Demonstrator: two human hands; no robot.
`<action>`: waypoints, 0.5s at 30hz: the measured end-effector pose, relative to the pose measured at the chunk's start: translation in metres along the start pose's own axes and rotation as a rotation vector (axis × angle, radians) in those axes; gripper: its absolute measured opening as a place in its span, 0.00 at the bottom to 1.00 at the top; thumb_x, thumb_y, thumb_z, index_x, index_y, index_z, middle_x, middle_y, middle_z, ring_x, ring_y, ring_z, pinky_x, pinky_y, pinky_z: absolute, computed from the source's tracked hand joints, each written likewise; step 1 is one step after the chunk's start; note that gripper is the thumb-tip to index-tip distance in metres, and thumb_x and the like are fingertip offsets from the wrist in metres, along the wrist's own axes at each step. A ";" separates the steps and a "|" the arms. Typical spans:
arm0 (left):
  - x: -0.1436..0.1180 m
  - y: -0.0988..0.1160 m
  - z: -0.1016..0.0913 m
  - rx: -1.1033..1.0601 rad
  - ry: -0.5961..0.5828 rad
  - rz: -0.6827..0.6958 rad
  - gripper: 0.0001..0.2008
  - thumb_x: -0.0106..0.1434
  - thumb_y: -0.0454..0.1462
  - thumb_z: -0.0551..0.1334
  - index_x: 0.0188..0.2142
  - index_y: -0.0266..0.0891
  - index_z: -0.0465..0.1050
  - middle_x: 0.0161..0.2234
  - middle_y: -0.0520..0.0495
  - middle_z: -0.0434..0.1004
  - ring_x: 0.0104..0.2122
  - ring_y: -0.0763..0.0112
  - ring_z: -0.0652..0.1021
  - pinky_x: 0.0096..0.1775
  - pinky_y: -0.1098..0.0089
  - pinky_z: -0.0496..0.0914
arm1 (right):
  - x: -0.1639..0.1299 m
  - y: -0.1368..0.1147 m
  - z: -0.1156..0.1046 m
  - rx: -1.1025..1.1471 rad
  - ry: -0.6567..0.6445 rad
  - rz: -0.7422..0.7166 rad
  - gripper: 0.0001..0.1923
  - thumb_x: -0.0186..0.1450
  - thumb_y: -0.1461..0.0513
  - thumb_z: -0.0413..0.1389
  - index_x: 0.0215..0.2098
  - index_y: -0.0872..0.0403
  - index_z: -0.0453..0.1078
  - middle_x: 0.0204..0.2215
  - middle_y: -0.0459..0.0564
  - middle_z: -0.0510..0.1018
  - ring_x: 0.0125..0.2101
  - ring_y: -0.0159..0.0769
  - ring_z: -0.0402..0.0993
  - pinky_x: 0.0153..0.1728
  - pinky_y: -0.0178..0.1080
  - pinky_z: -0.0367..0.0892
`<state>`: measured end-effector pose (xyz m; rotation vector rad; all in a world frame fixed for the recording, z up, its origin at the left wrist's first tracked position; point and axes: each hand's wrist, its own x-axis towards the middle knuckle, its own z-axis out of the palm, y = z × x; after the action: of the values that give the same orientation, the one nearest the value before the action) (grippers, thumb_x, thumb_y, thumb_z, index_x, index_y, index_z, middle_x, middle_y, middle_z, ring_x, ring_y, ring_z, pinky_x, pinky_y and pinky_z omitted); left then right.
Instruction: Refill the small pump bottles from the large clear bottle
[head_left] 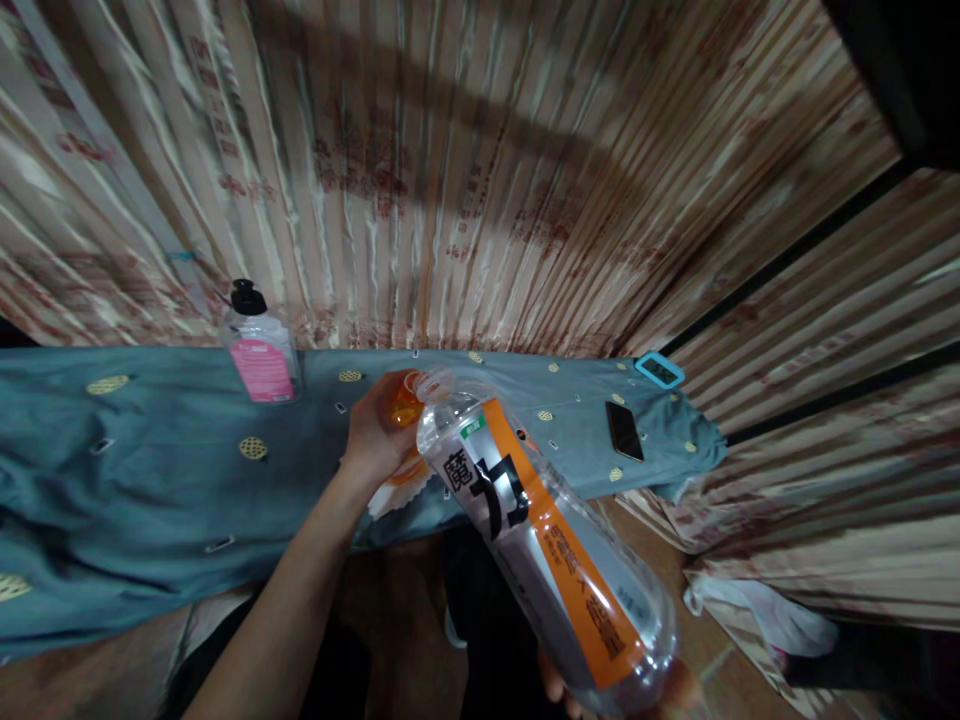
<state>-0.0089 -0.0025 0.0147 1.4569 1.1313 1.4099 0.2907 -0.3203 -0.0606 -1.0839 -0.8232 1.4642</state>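
**Clear bottle tipped toward an orange cup at the table edge**

We see the left hand (373, 432) closed around a small orange cup (406, 408), holding it just above the near edge of the table (150, 480), which is draped in a blue-grey cloth with scattered yellow and white motifs. Below the cup there is something white and orange that we cannot identify.

The right hand (667, 695) shows only at the bottom of the frame, wrapped under the base of a large clear plastic bottle (540, 540) with an orange and white label bearing big black characters. The bottle is tilted steeply, base low and toward us, neck up and away, and its open mouth sits right at the rim of the cup, touching or nearly so; we cannot tell which. We cannot make out whether any liquid is passing between them.

Further back on the table, to the left, a clear pump bottle (261, 350) with a pink label and black top stands upright against the striped curtain. To the right lie a dark phone (624, 430) and, near the far corner, a small object with a turquoise frame (660, 369).
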 end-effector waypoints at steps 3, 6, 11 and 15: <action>0.000 0.001 0.001 -0.017 0.004 0.007 0.28 0.49 0.52 0.80 0.48 0.45 0.86 0.48 0.42 0.94 0.50 0.42 0.91 0.58 0.47 0.85 | -0.002 0.000 -0.002 -0.008 0.028 -0.002 0.65 0.42 0.09 0.56 0.53 0.43 0.91 0.31 0.57 0.89 0.27 0.53 0.84 0.23 0.49 0.82; 0.000 0.003 0.001 -0.026 0.000 0.013 0.28 0.48 0.52 0.81 0.47 0.46 0.86 0.47 0.43 0.95 0.49 0.43 0.91 0.56 0.49 0.86 | -0.002 0.001 -0.002 -0.011 0.044 -0.005 0.63 0.42 0.10 0.58 0.52 0.42 0.91 0.29 0.56 0.89 0.26 0.52 0.83 0.22 0.48 0.81; 0.000 0.004 0.001 -0.014 0.009 0.008 0.28 0.48 0.52 0.80 0.47 0.46 0.86 0.47 0.43 0.95 0.49 0.44 0.91 0.55 0.50 0.86 | 0.000 0.001 0.000 -0.008 0.052 -0.010 0.63 0.42 0.09 0.57 0.52 0.42 0.91 0.28 0.55 0.88 0.23 0.50 0.81 0.20 0.47 0.80; -0.001 0.005 0.000 -0.016 0.000 -0.001 0.28 0.48 0.52 0.80 0.47 0.46 0.85 0.47 0.43 0.95 0.49 0.44 0.91 0.55 0.51 0.86 | 0.000 -0.006 0.005 -0.011 0.049 -0.002 0.63 0.44 0.10 0.57 0.54 0.43 0.90 0.29 0.54 0.88 0.25 0.49 0.82 0.22 0.46 0.82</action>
<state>-0.0081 -0.0046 0.0193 1.4455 1.1183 1.4153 0.2882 -0.3193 -0.0534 -1.1227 -0.7983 1.4279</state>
